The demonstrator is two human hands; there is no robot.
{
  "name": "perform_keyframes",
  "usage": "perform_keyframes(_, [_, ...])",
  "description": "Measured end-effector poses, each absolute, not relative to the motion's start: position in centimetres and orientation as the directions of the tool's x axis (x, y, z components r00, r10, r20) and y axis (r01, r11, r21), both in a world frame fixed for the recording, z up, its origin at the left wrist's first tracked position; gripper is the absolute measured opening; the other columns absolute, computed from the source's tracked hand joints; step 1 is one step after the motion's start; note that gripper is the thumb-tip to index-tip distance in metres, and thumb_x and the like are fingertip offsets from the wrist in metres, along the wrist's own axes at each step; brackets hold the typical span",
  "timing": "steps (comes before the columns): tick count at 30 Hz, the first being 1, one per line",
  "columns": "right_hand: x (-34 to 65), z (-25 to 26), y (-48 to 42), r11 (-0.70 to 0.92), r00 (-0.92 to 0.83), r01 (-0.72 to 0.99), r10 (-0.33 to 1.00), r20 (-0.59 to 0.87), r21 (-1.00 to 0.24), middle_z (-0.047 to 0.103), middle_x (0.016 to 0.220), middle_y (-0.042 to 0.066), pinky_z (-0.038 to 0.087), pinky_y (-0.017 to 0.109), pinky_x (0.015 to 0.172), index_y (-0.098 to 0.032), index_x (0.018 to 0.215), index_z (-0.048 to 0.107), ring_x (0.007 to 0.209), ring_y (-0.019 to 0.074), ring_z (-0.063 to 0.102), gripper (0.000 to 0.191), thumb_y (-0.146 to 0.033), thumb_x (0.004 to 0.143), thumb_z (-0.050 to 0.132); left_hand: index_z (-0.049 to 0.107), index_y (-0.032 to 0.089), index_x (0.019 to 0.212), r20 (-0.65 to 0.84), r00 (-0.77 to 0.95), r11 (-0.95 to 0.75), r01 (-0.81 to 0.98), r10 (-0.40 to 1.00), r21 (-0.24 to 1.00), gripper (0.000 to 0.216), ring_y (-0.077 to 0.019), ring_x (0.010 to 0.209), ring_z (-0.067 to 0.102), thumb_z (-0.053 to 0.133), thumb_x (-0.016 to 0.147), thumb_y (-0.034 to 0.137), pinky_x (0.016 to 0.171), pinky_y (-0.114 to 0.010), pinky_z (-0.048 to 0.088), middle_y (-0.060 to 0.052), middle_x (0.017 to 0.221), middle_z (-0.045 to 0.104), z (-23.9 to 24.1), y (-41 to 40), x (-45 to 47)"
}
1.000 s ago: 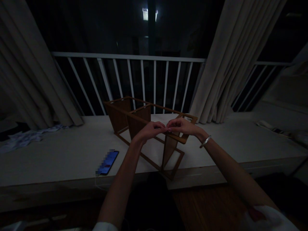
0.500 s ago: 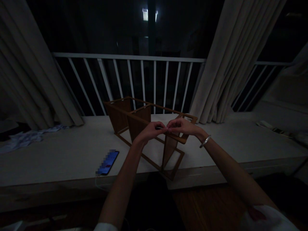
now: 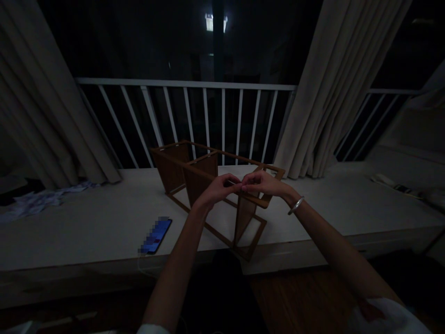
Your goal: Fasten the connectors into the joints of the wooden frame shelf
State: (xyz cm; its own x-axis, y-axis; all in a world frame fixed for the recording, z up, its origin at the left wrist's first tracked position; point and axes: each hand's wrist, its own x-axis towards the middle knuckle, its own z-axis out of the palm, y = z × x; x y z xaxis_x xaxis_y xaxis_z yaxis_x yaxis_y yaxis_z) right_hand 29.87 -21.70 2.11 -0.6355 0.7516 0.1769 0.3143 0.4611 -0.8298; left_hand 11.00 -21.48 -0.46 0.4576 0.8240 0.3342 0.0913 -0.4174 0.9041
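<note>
A brown wooden shelf rack (image 3: 200, 174) lies on its side on the white window ledge, its right end reaching over the front edge. Above its right part my left hand (image 3: 222, 188) and my right hand (image 3: 262, 182) meet, fingertips pinched together and nearly touching. Something thin and pale shows at the left fingers, too small and dim to name. Whatever the right fingers pinch is hidden. A silver bangle (image 3: 296, 205) circles my right wrist.
A lit phone (image 3: 158, 235) with a cable lies on the ledge (image 3: 104, 232) left of the rack. White railings (image 3: 187, 83) and a dark window stand behind, between beige curtains (image 3: 327, 93). Patterned cloth (image 3: 45, 199) lies at the far left; wooden floor (image 3: 295, 301) is below.
Almost nothing differs. My fingertips have shifted very slightly where they meet; the rack and the phone stay in place.
</note>
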Motion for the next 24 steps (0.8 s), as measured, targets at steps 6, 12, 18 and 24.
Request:
perform_keyframes(6, [29.9, 1.9, -21.5, 0.469, -0.646, 0.308, 0.742, 0.181, -0.828, 0.059, 0.073, 0.002, 0.039, 0.022, 0.061, -0.012, 0.081, 0.06, 0.067, 0.0101, 0.052, 0.03, -0.039, 0.067, 0.06, 0.051, 0.014, 0.093, 0.326, 0.416, -0.354, -0.012, 0.849, 0.935, 0.037, -0.0095, 0.067, 0.05, 0.064, 0.063, 0.032, 0.062, -0.022, 0.039, -0.001, 0.073, 0.054, -0.3, -21.7, 11.4])
perform_keyframes(12, [29.8, 1.9, -21.5, 0.486, -0.631, 0.318, 0.749, 0.202, -0.814, 0.058, 0.069, 0.001, 0.038, 0.022, 0.058, -0.011, 0.079, 0.061, 0.064, 0.0091, 0.05, 0.03, -0.038, 0.066, 0.061, 0.047, 0.014, 0.092, 0.329, 0.363, -0.326, -0.07, 0.872, 0.943, 0.037, -0.0084, 0.066, 0.049, 0.063, 0.064, 0.031, 0.061, -0.022, 0.038, 0.0, 0.073, 0.054, -1.0, -21.2, 11.8])
perform_keyframes(18, [29.9, 1.9, -21.5, 0.501, -0.622, 0.327, 0.753, 0.217, -0.801, 0.058, 0.07, 0.002, 0.039, 0.023, 0.06, -0.011, 0.078, 0.062, 0.066, 0.0105, 0.05, 0.032, -0.04, 0.066, 0.06, 0.043, 0.015, 0.092, 0.336, 0.307, -0.343, -0.032, 0.891, 0.939, 0.043, -0.0084, 0.068, 0.049, 0.066, 0.06, 0.033, 0.061, -0.022, 0.039, -0.003, 0.084, 0.056, -1.8, -20.6, 11.9])
perform_keyframes(24, [30.0, 1.7, -21.4, 0.504, -0.61, 0.332, 0.76, 0.226, -0.798, 0.058, 0.068, 0.002, 0.037, 0.022, 0.056, -0.011, 0.076, 0.062, 0.064, 0.0103, 0.048, 0.032, -0.042, 0.068, 0.057, 0.041, 0.016, 0.091, 0.33, 0.292, -0.348, 0.008, 0.898, 0.938, 0.045, -0.0096, 0.067, 0.05, 0.066, 0.06, 0.035, 0.061, -0.023, 0.04, -0.003, 0.08, 0.056, -1.6, -21.0, 12.0])
